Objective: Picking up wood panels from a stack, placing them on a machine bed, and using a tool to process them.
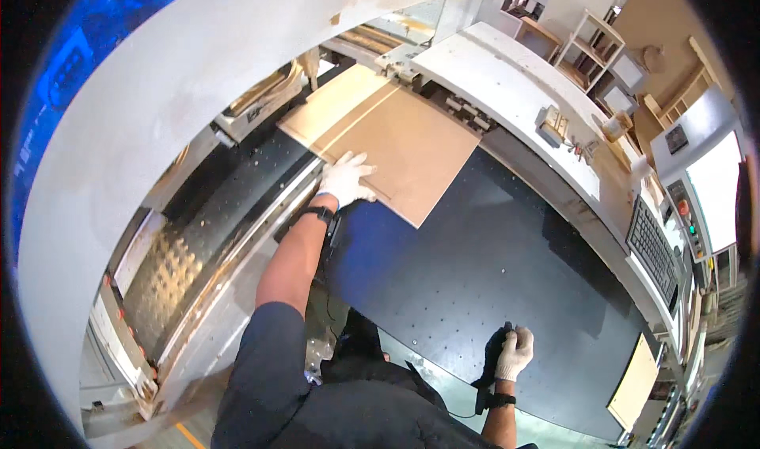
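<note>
A flat, rectangular brown board (404, 144) with a pale strip across it lies partly on the black table (475, 243) and reaches under the machine at the far side. My left hand (346, 180), in a white glove, rests on the board's near left edge with its fingers spread. Over the front part of the table, to the right, my gloved right hand (515, 354) is curled closed, with nothing showing in it. A dark shadow falls beside that hand.
A white machine beam (182, 77) curves across the left and top. Metal clamps (467, 112) line the board's far edge. On the white ledge sits a small block-like part (552, 124). A keyboard (653, 247) stands at right; a pale board (633, 378) lies at the table's right end.
</note>
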{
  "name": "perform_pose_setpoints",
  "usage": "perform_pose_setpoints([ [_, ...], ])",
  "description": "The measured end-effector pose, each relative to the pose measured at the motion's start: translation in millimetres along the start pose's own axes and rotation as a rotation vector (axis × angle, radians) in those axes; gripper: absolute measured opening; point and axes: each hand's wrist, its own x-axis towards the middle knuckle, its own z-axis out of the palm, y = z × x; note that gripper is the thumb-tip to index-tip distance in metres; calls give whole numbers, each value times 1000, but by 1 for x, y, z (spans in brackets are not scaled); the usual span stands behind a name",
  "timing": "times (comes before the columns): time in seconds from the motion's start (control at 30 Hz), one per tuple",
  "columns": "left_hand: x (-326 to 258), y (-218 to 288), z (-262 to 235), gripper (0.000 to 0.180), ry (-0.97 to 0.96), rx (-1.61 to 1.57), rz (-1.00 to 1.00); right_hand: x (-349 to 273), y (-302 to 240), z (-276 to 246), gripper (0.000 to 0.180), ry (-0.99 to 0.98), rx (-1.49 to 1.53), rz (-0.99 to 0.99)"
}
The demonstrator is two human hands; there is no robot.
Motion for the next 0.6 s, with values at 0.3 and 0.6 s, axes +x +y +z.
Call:
perform_pose_setpoints([
  [0.3,1,16,-9,80,-61,7,-20,-3,-11,-9,16,-6,-89,132],
  [0.6,4,6,-11,85,-52,80,15,-4,-22,-3,20,12,-37,101],
])
